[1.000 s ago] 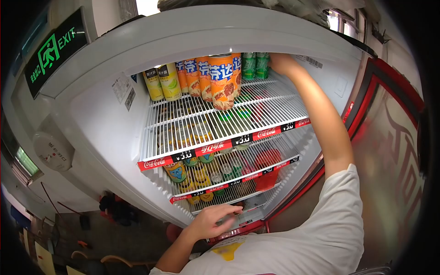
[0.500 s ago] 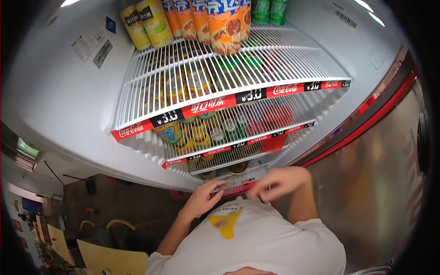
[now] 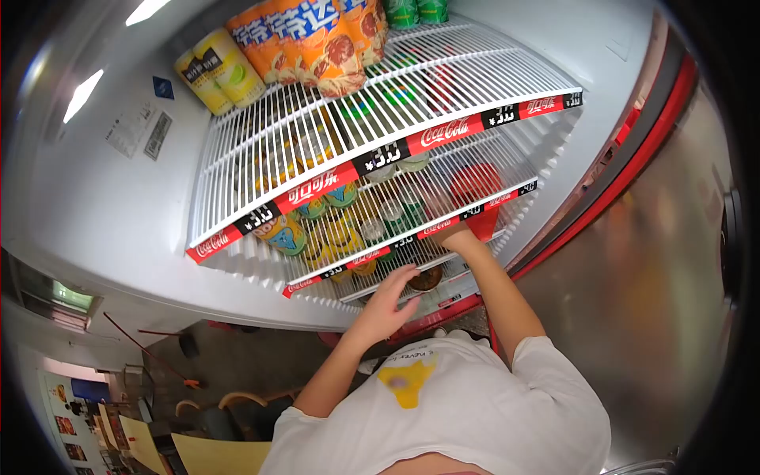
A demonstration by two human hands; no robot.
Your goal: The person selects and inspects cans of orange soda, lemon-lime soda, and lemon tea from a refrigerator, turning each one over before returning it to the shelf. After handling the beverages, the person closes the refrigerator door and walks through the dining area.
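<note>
My left hand (image 3: 388, 305) is at the front of the lowest visible shelf, its fingers apart and nothing in it. Close to its fingertips is a dark round-topped item (image 3: 428, 277). My right hand (image 3: 454, 236) reaches into the fridge at the front strip of the middle shelf (image 3: 412, 238), and its fingers are hidden behind the strip and wires. Around it, seen through the upper wire rack, are a red round item (image 3: 475, 184) and green bottles (image 3: 410, 215). Yellow cans or bottles (image 3: 342, 236) stand further left.
On the top shelf (image 3: 475, 71) stand yellow cans (image 3: 218, 71), orange pouches (image 3: 317, 47) and green cans (image 3: 416, 12). Its red-and-black label strip (image 3: 388, 158) crosses above my hands. The fridge's red-edged side (image 3: 633, 158) is on the right; chairs and tables (image 3: 218, 455) are behind at lower left.
My right hand has moved from in front of my chest up into the fridge. My left hand has risen slightly toward the lower shelf, its fingers opening out. The view has tilted a little.
</note>
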